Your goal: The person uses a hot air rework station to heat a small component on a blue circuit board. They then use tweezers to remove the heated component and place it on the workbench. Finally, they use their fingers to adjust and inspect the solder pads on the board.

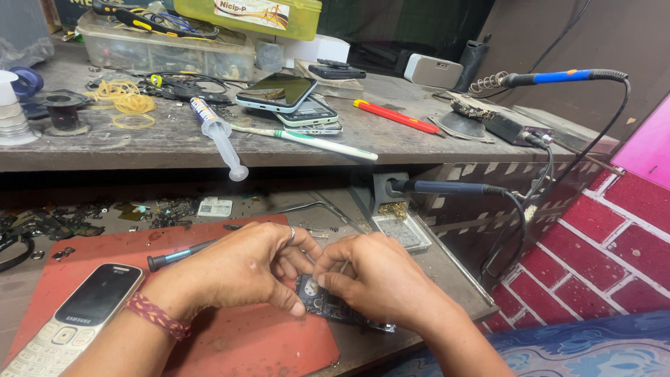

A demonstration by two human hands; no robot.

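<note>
Pinning a small dark circuit board (328, 301) flat on the red rubber mat (230, 335), both hands meet over it: the left hand (241, 269) curls around a thin dark-handled screwdriver (178, 255) with its thumb pressed down at the board's edge, and the right hand (373, 276) pinches its fingertips at the board's top, probably to steady a tiny part, though what they grip is hidden. A white keypad phone (77, 314) lies at the mat's left corner, a plastic syringe (220, 136) and stacked smartphones (286, 98) sit on the scuffed shelf (174, 150) above, and two blue-handled soldering irons (447, 187) rest right, clear of the work.
</note>
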